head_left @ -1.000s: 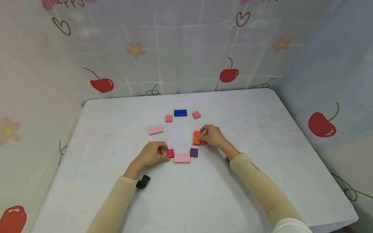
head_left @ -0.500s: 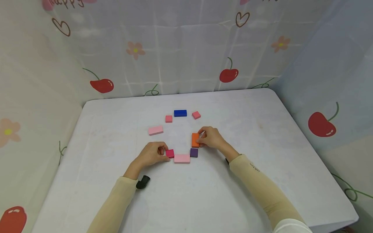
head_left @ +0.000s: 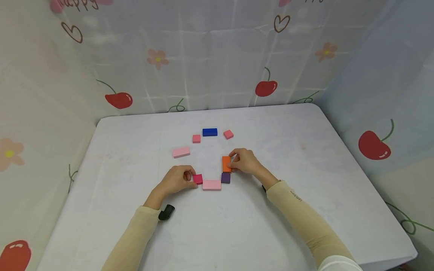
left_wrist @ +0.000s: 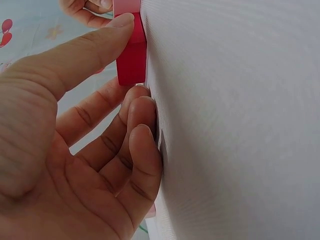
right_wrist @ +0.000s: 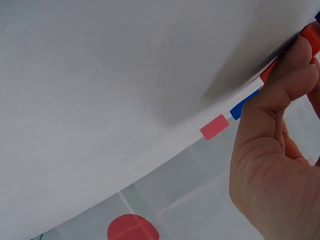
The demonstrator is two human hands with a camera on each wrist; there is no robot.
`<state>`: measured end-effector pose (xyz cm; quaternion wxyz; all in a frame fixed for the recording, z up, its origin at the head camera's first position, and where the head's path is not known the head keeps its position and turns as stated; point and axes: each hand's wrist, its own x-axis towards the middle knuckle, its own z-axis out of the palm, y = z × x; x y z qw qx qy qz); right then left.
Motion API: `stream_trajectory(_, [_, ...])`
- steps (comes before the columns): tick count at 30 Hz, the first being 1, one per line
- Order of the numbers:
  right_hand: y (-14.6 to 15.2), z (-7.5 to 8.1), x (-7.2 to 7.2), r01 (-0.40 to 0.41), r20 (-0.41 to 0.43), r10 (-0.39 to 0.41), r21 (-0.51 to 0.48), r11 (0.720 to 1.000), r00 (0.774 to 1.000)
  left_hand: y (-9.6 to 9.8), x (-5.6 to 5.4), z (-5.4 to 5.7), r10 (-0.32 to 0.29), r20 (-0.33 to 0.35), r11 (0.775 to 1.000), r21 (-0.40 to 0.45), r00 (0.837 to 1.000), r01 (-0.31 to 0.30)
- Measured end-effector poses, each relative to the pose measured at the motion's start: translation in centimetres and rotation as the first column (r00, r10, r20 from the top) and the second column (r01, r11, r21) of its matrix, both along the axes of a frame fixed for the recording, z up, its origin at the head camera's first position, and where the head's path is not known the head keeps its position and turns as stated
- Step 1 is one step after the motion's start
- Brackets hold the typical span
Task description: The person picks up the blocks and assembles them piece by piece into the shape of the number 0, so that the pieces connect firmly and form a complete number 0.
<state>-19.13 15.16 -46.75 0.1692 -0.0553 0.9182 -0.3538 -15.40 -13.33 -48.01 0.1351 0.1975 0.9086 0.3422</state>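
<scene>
My left hand [head_left: 177, 178] pinches a crimson block [head_left: 197, 179] between thumb and index finger. In the left wrist view that crimson block [left_wrist: 132, 62] lies between the thumb and index finger, its end against a pale pink block. On the table the pale pink block [head_left: 211, 184] sits directly right of it. A purple block [head_left: 225, 178] stands at that pink block's right end. My right hand [head_left: 246, 162] holds an orange block [head_left: 226, 164] by its right side, its near end touching the purple block. The right wrist view shows only parts of the orange block [right_wrist: 312, 36] beyond the fingers.
A blue block [head_left: 210, 132] lies farther back, with a coral block [head_left: 196, 139] to its left and another, turned coral block [head_left: 228, 134] to its right. A longer pale pink block [head_left: 181, 152] lies slightly askew at the left. All rest on a white-covered table [head_left: 288, 226].
My right hand has slid the orange block toward me and slightly left, closing the gap to the purple block. My left hand keeps its place on the crimson block.
</scene>
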Motion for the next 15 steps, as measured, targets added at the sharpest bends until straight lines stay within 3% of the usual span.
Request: stream_trajectory(15, [0.02, -0.31, 0.05, -0.014, -0.005, 0.014, -0.004, 1.000, 1.000, 0.02, 0.04, 0.16, -0.002, -0.003, 1.000, -0.005, 1.000, 0.002])
